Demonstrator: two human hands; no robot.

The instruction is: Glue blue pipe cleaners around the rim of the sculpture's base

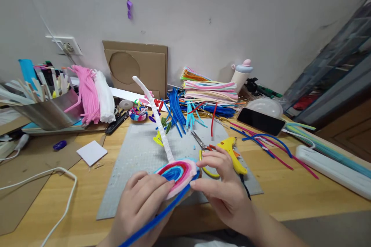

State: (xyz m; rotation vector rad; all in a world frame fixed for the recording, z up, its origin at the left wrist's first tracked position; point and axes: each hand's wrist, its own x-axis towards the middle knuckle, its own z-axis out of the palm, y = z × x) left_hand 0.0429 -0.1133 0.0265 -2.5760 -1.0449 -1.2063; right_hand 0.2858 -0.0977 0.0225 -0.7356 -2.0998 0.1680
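My left hand (145, 197) is closed on a round disc (189, 170) covered in rings of pink, red and blue pipe cleaner. A white wrapped stick (162, 131) rises from the disc's far edge. Along the near rim runs a blue pipe cleaner (156, 218), its loose end trailing toward the lower left. My right hand (223, 185) pinches this blue pipe cleaner against the disc's right edge with thumb and fingers. Just beyond my right hand lie a yellow glue gun (236, 156) and scissors (201, 141).
A grey cutting mat (121, 185) covers the middle of the table. Bundles of pipe cleaners (210, 88) and a cardboard sheet (153, 61) are at the back. A phone (261, 120) and a power strip (333, 170) lie right; a metal container (52, 112) of sticks stands left.
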